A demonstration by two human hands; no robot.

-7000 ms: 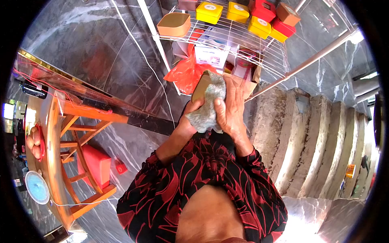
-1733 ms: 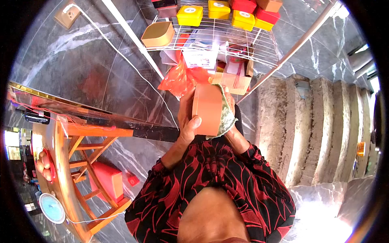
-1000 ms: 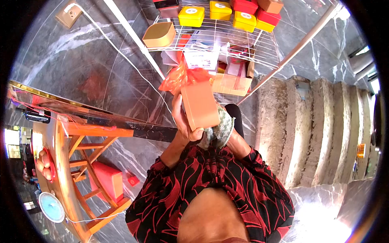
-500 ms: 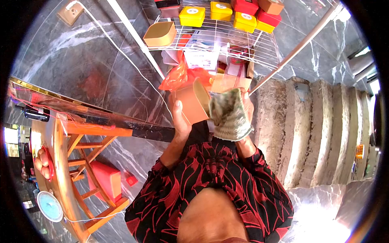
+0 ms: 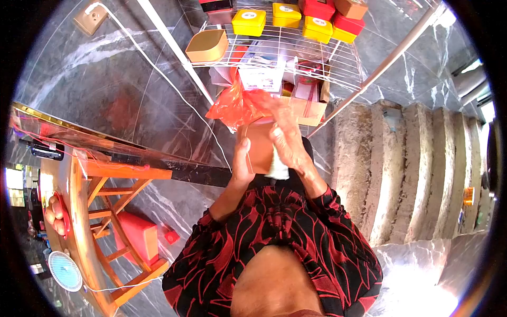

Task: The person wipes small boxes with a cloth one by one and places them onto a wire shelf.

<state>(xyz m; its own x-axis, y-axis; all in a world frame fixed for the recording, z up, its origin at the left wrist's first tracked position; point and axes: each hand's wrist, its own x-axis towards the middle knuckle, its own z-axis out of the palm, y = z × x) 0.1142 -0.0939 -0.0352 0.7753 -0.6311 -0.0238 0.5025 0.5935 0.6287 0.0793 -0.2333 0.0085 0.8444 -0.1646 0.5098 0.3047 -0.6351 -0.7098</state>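
My left hand holds a tan, smooth-sided box in front of my body, thumb lying along its near side. My right hand is against the box's right side, its fingers stretched forward and smeared by motion. A pale green-white patterned cloth pokes out below the right palm, between that hand and the box; most of it is hidden. The box's opening does not show from here.
Ahead stands a white wire rack with yellow tins, red boxes and an open tan container. An orange plastic bag hangs close beyond my hands. Concrete steps rise right; a wooden stool stands left.
The box has turned so its opening no longer shows. My right hand has come left over the box, and the cloth it held up is now mostly covered by that hand.
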